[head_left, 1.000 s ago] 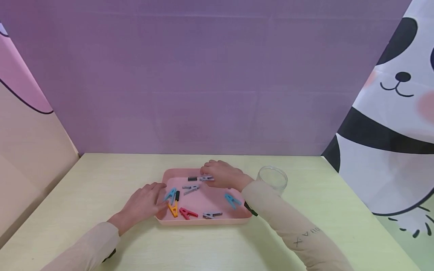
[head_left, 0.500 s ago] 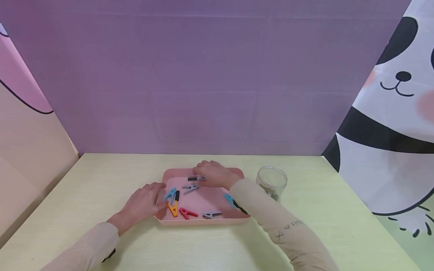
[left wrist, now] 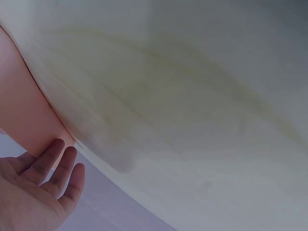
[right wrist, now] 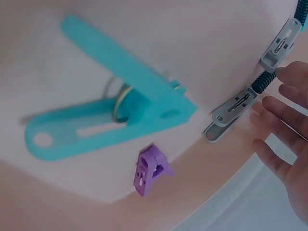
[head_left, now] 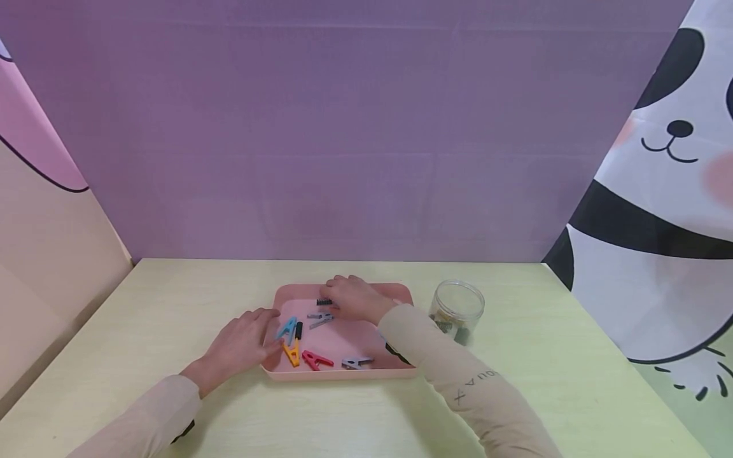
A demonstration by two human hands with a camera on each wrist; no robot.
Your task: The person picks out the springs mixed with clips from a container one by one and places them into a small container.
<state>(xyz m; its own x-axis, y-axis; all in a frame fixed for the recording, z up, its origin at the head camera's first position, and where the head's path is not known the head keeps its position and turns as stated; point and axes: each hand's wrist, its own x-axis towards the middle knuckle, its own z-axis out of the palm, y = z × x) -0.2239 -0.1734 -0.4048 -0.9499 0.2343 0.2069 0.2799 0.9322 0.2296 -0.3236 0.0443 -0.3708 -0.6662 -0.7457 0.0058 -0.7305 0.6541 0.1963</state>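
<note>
A pink tray (head_left: 343, 375) lies on the table with several clothespins in it. My left hand (head_left: 243, 340) rests against its left side, fingers touching the outer wall in the left wrist view. My right hand (head_left: 355, 299) reaches over the far part, fingers extended at a grey clothespin (right wrist: 236, 108) with a black coil (right wrist: 263, 82) at its end. Another grey clothespin (right wrist: 281, 44) is beside the fingertips. Nearer the right wrist camera lie a blue clothespin (right wrist: 144, 96) and a purple one (right wrist: 151, 166). The right thumb is partly cut off by the frame edge.
At the tray's left are a blue clothespin (head_left: 287, 327) and a yellow one (head_left: 292, 352) with a black end. A red clothespin (head_left: 317, 360) and a grey one (head_left: 356, 362) lie near the front wall. Right of the tray stands a clear jar (head_left: 458, 305) with small items inside.
My right hand has moved left over the grey clothespin, covering more of it; its sleeve now uncovers more of the jar and hides the right blue clothespin. The left hand stays put.
</note>
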